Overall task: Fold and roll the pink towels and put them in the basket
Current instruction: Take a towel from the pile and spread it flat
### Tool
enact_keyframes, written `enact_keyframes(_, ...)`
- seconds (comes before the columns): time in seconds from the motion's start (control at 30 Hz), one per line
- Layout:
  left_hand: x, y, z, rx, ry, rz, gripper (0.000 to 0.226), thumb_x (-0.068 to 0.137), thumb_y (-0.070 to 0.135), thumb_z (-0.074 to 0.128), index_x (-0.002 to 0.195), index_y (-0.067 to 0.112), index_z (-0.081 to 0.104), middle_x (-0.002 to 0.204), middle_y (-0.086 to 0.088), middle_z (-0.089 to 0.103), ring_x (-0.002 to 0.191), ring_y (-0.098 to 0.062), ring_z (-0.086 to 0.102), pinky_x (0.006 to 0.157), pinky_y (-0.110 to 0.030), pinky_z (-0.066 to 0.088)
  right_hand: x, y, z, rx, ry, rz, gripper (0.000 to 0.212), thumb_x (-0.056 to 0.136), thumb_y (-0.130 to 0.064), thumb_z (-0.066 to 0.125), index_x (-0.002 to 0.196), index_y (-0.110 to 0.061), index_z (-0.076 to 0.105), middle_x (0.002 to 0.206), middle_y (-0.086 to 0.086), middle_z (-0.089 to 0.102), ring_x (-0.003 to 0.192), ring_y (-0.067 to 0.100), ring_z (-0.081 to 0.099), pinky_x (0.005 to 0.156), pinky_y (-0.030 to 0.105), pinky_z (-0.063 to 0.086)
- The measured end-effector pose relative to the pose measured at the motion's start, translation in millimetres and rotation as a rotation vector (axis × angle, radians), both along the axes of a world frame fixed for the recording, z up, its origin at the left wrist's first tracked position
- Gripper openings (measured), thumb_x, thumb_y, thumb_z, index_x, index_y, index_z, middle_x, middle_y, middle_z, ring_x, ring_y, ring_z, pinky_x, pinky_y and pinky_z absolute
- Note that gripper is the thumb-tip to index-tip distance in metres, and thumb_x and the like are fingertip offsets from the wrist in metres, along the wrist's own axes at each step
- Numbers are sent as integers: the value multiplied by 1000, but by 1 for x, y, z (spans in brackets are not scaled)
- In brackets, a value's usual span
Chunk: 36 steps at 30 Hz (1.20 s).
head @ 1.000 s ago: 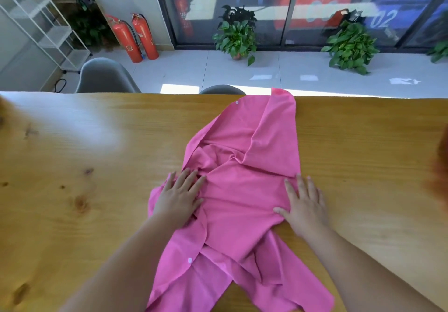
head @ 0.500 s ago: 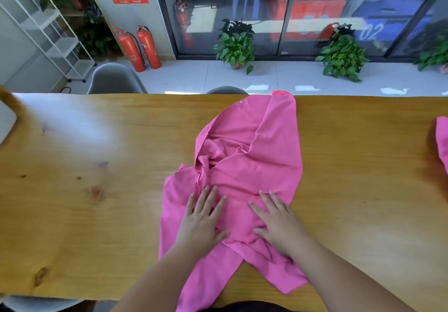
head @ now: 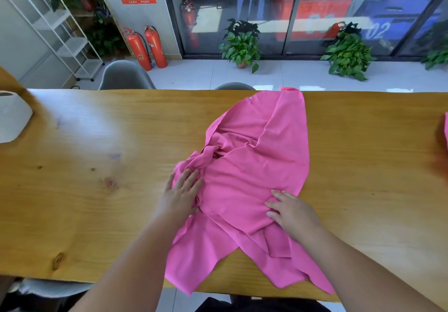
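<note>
wooden table (head: 97, 190) spans the full width; tiled floor, glass doors and two red fire extinguishers (head: 145, 46) beyond it at 11 o'clock.

head view: pink towel (head: 254, 166) lies crumpled just right of centre, far corner at the table's far edge, near corners hanging over the edge at 6. left hand (head: 180, 197) flat, fingers straight, presses the towel's 9 o'clock side. right hand (head: 293, 211) flat, fingers spread, presses at 4. second pink cloth (head: 445, 129) at 3. white rounded object (head: 12, 117) at 9.

Both flat hands (head: 180, 196) on pink towel (head: 254, 166)
</note>
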State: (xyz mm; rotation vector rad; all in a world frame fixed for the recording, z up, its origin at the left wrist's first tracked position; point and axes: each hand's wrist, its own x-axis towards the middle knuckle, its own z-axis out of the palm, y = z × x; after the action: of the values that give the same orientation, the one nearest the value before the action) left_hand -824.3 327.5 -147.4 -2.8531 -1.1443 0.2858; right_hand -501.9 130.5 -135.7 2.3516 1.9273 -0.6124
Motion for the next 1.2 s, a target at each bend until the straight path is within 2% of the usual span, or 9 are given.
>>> enact_keyframes(0.17, 5, 13, 18, -75, 23, 53, 91, 88, 47, 70, 167, 27, 28, 177, -1, 16, 164, -26, 1, 130, -58, -1, -7, -7, -3, -2, 44, 24, 51, 97, -44, 69, 145, -32, 56, 173, -7, 28, 159, 17, 27, 126, 27, 20)
enact_keyframes(0.33, 31, -48, 23, -133, -236, -11, 97, 79, 45, 63, 168, 28, 27, 178, -3, 7, 164, -28, -10, 132, -57, 7, 0, -7, 1, 47, 76, -32, 11, 99, -33, 69, 108, -27, 69, 159, -5, 52, 146, 18, 47, 113, 28, 36)
enact_keyframes(0.47, 49, -98, 22, -73, -298, -35, 95, 90, 62, 62, 168, 25, 25, 178, -8, 1, 164, -33, -9, 131, -59, 12, 15, -9, 9, 131, -15, -25, 8, 97, -34, 69, 100, -28, 73, 131, -2, 68, 126, 22, 60, 101, 34, 49)
enact_keyframes(0.73, 94, -145, 30, -57, -282, 29, 109, 87, 70, 67, 170, 24, 15, 177, -12, -10, 163, -37, -13, 131, -59, 10, 83, -40, 19, 128, -282, 8, 13, 90, -42, 72, 99, -32, 71, 120, -8, 67, 126, 19, 58, 88, 40, 56)
enact_keyframes(0.83, 109, -158, 31, -85, -276, 26, 100, 90, 61, 65, 169, 20, 21, 177, -17, -2, 163, -38, -7, 130, -60, 14, 102, -60, 25, 100, -290, -36, 12, 93, -41, 69, 99, -31, 71, 119, -9, 66, 126, 19, 58, 90, 39, 55)
enact_keyframes(0.93, 134, -192, 22, -150, -319, -187, 79, 93, 47, 63, 163, 19, 38, 173, -14, 25, 158, -36, 26, 124, -59, 32, 113, -81, 25, 110, -234, -97, 10, 96, -39, 65, 101, -31, 69, 120, -12, 65, 123, 17, 57, 89, 39, 55)
enact_keyframes(1.0, 151, -220, 9, -243, -198, -354, 76, 97, 55, 54, 164, 24, 33, 169, -8, 35, 150, -34, 40, 122, -56, 37, 116, -93, 22, 101, -227, -85, 10, 97, -38, 64, 103, -31, 68, 119, -13, 65, 122, 16, 57, 88, 39, 55)
enact_keyframes(1.1, 157, -243, -7, -304, -54, -348, 77, 101, 64, 41, 167, 28, 23, 169, -5, 36, 152, -33, 37, 124, -56, 32, 117, -105, 17, 118, -216, -76, 8, 92, -35, 72, 98, -30, 69, 112, -13, 68, 114, 18, 61, 80, 39, 57)
enact_keyframes(1.2, 140, -238, -6, -248, -21, -329, 76, 102, 65, 43, 165, 26, 33, 166, -2, 43, 153, -29, 38, 126, -53, 32, 119, -111, 15, 122, -236, -52, 13, 85, -35, 80, 87, -30, 68, 100, -12, 66, 103, 19, 64, 69, 36, 55)
